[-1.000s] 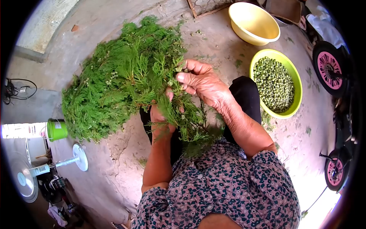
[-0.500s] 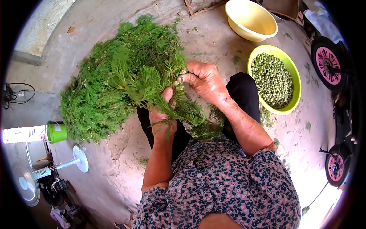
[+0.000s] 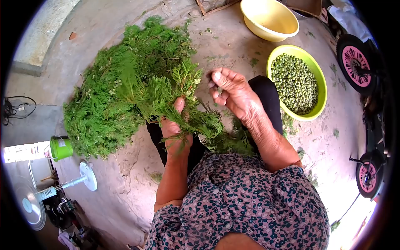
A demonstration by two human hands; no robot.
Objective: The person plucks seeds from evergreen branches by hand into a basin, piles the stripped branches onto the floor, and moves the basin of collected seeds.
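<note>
You are gripping a leafy sprig (image 3: 186, 79) in your left hand (image 3: 175, 127), the thumb lying along its stems and the fingers mostly hiding behind the greenery. The sprig is sitting in front of you, above your lap, and green sprays are hanging below it toward your patterned shirt (image 3: 246, 200). Your right hand (image 3: 229, 89) is hovering just beside the sprig, apart from its leaves, with the fingers bending inward and the thumb tip resting near them; I cannot tell whether they are pinching something small. A large heap of green branches (image 3: 110, 93) is lying on the floor (image 3: 112, 196) to your left. To your right, beyond your knee (image 3: 267, 93), a lime-green basin (image 3: 321, 81) is holding many small round green pieces (image 3: 293, 81), and a pale yellow basin (image 3: 271, 18) is standing farther ahead
</note>
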